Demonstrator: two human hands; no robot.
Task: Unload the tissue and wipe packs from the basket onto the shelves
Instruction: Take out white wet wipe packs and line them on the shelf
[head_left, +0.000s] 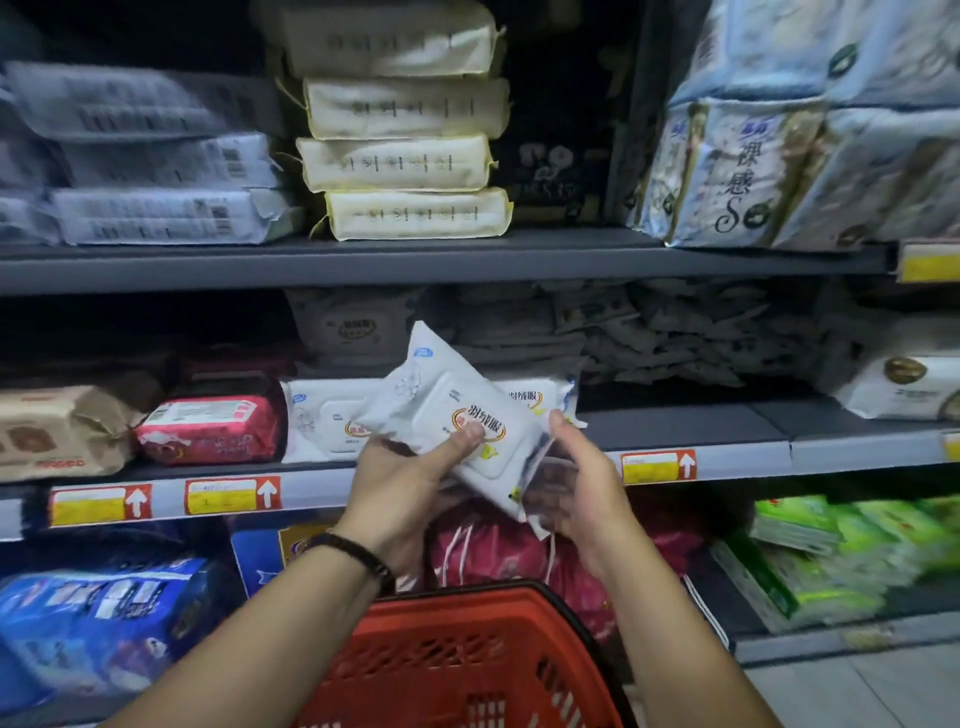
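Holds wipe pack (467, 410) tilted in air, lid side up, in front of mid shelf (727, 460) and above basket (467, 660); not yet shelved. Grips it from below w/ L hand (410, 478): thumb pressed on printed lid, fingers curled under, prob. as the carrying grip. Cups pack's lower-R end w/ R hand (576, 483): thumb at the edge, fingers curled beneath; blurred there, so cannot tell exact contact. Uses two hands, likely to turn the soft pack to match the white packs (322, 421) lying flat, lid up, on the shelf just behind. Suggests target atop or beside those, just R of red pack (218, 426). Keeps basket low and close to body, under both forearms, prob. for short lifts; cannot tell how supported, nor what remains inside. Faces price tags (98, 504) w/ up arrows on shelf lip, marking slots above. Risks slip of slick film wrap on easing thumb before laying pack flat; needs slow set-down, then release.
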